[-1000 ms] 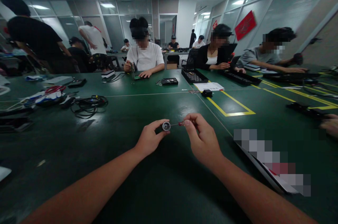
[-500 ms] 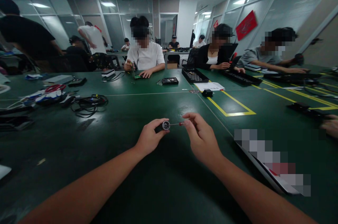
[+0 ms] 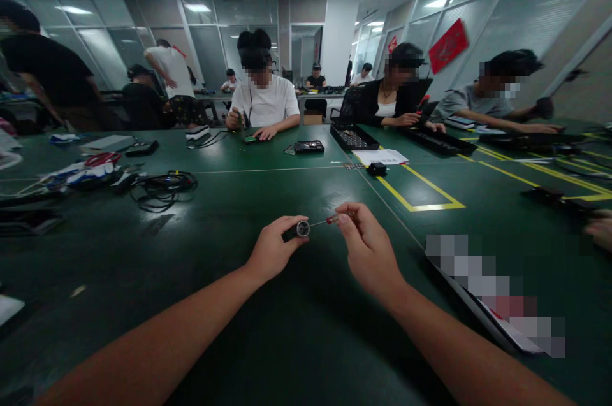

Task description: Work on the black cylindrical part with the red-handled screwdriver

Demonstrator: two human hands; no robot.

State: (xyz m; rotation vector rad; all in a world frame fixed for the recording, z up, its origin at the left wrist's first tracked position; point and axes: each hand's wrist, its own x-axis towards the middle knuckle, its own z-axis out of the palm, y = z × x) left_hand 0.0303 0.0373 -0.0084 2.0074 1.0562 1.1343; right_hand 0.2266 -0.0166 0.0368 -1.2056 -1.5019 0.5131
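My left hand (image 3: 276, 245) is closed around a dark cylindrical part (image 3: 303, 229) whose round, silvery open end faces me. Between the thumb and fingers of my right hand (image 3: 366, 237) is a screwdriver (image 3: 329, 220) with a red collar and a thin metal shaft. The shaft points left, its tip at or close to the cylinder's rim; whether it touches, I cannot tell. My fingers cover most of the screwdriver's handle. Both hands are over the green table (image 3: 306, 342).
To the right lies a partly blurred flat white item (image 3: 507, 323). Coiled black cables (image 3: 165, 188) are at left. Farther off are a small black block (image 3: 377, 168), a hard drive (image 3: 308, 147) and a black parts tray (image 3: 352, 137). Several people work around the tables; one co-worker's hand (image 3: 600, 227) shows at far right.
The screwdriver tilts more, its handle end slightly higher, and my right hand has shifted a little right. My left hand keeps its hold on the cylinder.
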